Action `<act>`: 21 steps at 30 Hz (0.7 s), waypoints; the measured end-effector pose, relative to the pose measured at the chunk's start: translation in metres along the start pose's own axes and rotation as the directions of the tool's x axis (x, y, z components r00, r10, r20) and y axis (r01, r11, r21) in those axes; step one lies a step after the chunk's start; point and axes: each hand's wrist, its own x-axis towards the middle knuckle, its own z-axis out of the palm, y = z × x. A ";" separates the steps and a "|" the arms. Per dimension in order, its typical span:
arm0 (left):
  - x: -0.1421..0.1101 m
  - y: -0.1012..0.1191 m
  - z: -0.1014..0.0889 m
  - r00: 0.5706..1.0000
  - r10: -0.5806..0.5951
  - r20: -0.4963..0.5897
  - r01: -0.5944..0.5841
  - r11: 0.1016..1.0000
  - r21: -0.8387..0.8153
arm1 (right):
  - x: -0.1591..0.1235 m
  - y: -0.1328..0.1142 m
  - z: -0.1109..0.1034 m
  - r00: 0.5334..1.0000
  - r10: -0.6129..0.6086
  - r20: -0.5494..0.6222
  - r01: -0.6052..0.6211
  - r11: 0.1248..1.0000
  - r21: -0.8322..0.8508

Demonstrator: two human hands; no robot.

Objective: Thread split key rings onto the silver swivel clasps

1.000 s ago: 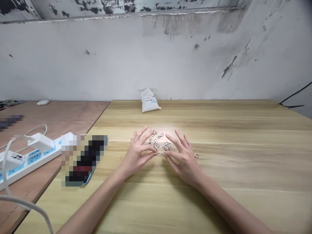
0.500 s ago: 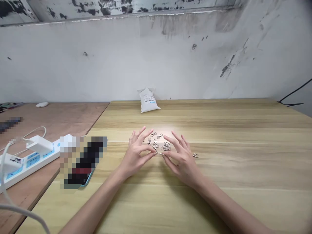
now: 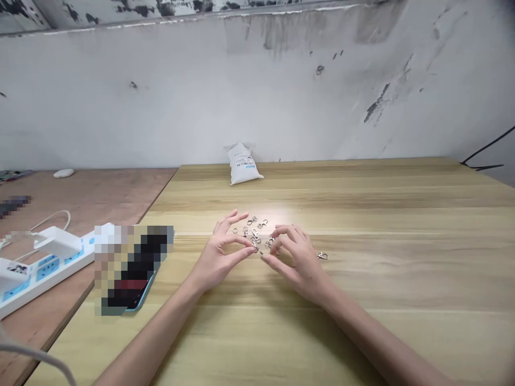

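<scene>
My left hand pinches a small metal lobster clasp between thumb and forefinger, and its other fingers are raised. The clasp's far end points toward my right hand. That hand has its fingers bent and its thumb and forefinger slightly apart, with nothing visible between them. Just beyond the fingertips lie several loose lobster clasps with rings, partly hidden by my right fingers. A single ring sits near my left fingers. One more clasp rests to the right of my right hand.
A white plastic packet with a printed label stands at the back of the wooden table. To the left are a blurred phone and a white power strip with chargers and cables. A wall closes off the back.
My right thumb and forefinger have come off the clasp and drawn slightly apart, with the fingers more bent. My left hand keeps its pinch. The view has shifted slightly.
</scene>
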 end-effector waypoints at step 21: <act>-0.002 0.003 0.007 0.989 0.034 0.141 -0.019 0.994 -0.107 | 0.006 -0.009 -0.013 0.971 -0.149 0.188 0.154 0.988 -0.016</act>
